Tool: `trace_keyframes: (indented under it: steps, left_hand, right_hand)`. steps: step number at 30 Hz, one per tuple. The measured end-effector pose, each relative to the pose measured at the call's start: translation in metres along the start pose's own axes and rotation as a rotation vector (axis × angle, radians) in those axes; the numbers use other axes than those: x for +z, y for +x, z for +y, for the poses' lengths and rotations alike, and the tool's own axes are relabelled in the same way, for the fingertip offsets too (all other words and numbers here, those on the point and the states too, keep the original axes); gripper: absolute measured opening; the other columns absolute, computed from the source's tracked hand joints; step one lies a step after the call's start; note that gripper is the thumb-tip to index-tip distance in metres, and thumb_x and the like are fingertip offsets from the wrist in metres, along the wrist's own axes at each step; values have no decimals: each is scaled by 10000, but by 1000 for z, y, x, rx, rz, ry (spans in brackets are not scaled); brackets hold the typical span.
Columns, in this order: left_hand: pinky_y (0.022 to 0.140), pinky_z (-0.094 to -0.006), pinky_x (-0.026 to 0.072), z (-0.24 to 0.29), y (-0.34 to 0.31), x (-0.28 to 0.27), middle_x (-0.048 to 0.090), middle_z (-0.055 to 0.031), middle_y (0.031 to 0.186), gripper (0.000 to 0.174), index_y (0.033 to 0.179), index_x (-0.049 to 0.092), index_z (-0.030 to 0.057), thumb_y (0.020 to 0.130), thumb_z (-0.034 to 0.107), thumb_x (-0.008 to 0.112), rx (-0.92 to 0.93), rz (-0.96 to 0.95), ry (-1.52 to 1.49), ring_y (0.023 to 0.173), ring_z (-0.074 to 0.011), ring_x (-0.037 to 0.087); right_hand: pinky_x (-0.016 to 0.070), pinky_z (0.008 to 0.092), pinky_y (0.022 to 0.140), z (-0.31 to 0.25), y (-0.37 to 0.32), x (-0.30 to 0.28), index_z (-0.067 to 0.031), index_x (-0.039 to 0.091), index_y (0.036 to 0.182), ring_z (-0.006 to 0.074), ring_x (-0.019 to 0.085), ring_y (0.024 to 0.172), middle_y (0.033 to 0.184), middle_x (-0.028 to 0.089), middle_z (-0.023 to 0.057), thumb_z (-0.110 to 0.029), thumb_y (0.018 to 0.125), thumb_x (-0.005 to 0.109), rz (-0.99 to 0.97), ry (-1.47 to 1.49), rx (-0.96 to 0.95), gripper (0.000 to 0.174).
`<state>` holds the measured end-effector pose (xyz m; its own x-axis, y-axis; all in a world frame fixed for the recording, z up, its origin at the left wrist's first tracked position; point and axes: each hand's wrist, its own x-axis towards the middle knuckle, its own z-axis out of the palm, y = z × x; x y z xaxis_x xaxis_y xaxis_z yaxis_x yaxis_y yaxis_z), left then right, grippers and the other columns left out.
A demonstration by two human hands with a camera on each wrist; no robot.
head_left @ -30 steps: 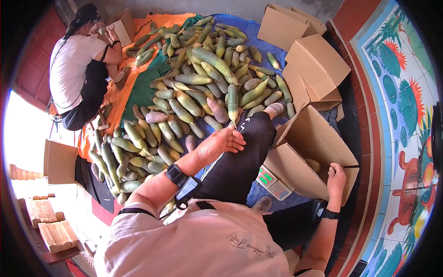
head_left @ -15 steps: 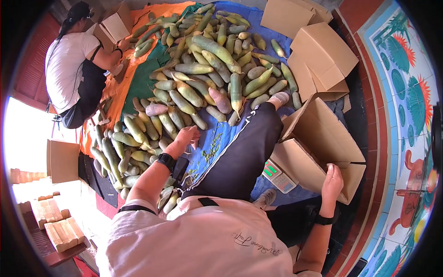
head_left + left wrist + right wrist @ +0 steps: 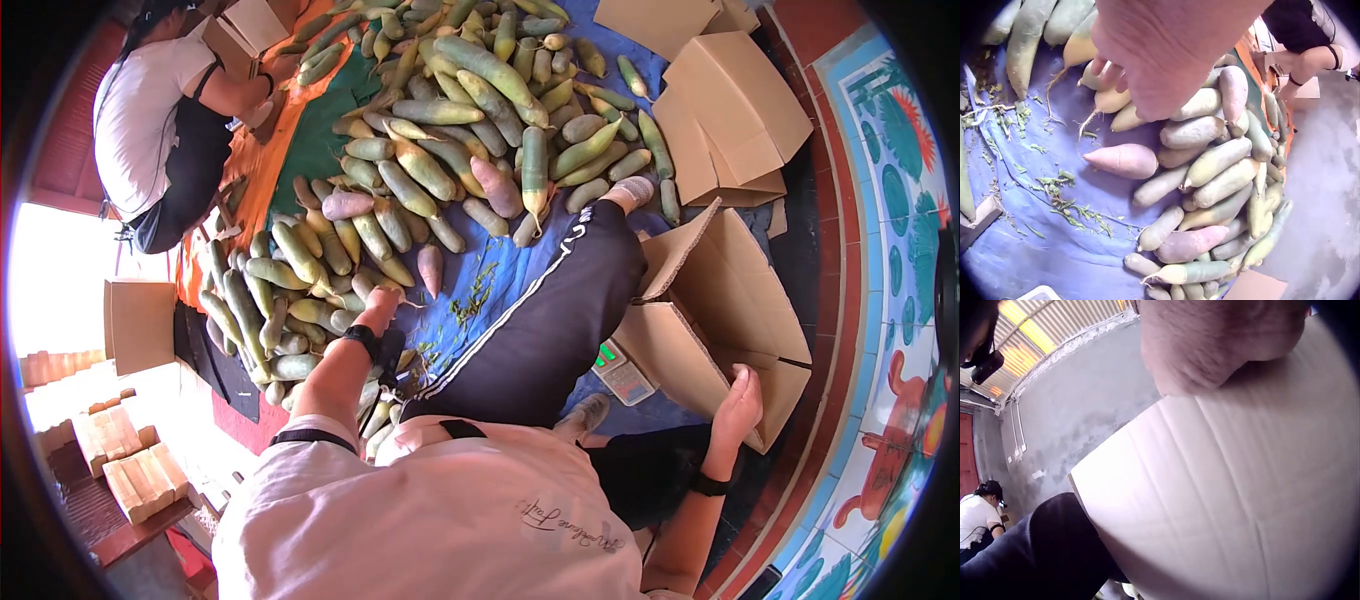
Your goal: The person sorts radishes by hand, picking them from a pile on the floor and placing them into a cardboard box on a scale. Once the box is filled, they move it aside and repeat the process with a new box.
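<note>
My left hand (image 3: 376, 310) reaches into the near edge of the radish pile. In the left wrist view this hand (image 3: 1154, 56) lies over pale radishes, bent fingers (image 3: 1109, 74) touching beside a yellow-ended radish (image 3: 1112, 100); whether they grip one is hidden. A pink radish (image 3: 1124, 161) lies apart on the blue sheet (image 3: 1072, 240). My right hand (image 3: 738, 405) rests against the near side of an open cardboard box (image 3: 740, 290), fingers extended and holding nothing. The right wrist view shows that hand (image 3: 1222, 344) against pale cardboard (image 3: 1210, 487).
A scale (image 3: 625, 375) stands between my leg (image 3: 540, 330) and the box. More cartons (image 3: 740, 110) are at the back right. Another person (image 3: 165, 120) crouches at the left on an orange sheet (image 3: 262, 165). Loose leaves (image 3: 470, 300) lie on the blue sheet.
My left hand has moved from above my leg leftward into the pile, uncovering the pink radish. My right hand has stayed by the box, its fingers now less bent. The head view has shifted.
</note>
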<state>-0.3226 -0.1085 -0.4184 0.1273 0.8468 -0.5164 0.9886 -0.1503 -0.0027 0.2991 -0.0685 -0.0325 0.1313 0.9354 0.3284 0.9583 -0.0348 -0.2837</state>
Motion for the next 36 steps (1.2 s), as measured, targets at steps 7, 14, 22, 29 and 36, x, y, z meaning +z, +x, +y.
trace_keyframes:
  steps: [7,14,22,29,36]
  left_hand:
    - [887,-368,438,27,-29,-69,605,-182,1035,381,1037,588,44,707,227,640,-867,267,-802,1014,-328,561]
    - [920,-340,408,9,10,-95,594,-180,1072,434,1126,538,80,729,237,614,-943,174,-1019,1021,-311,558]
    - [492,-348,455,-5,53,-92,587,-60,744,242,936,543,65,789,242,617,-1138,149,-1540,564,-196,570]
    - [442,-302,425,-20,60,-101,568,-48,742,198,850,549,60,803,235,630,-1115,193,-1786,578,-188,575]
    - [497,-328,468,-27,37,-118,585,-64,777,250,919,531,67,823,279,622,-958,-2,-1916,624,-198,599]
  right_hand:
    - [464,364,678,-2,2,1,-3,598,887,272,604,758,828,612,130,-145,933,391,-7,-12,35,255]
    - [461,349,678,-8,3,-1,10,592,878,263,599,740,810,603,137,-146,937,371,-10,-18,35,277]
    - [464,342,660,-2,1,-2,11,589,871,259,591,714,797,594,140,-142,934,374,-41,13,73,271]
    - [463,340,669,-8,6,-4,14,585,874,270,587,720,800,588,150,-134,928,374,-59,39,102,262]
    - [458,345,685,-10,6,-4,15,586,872,275,586,739,805,589,152,-127,924,376,-47,40,92,259]
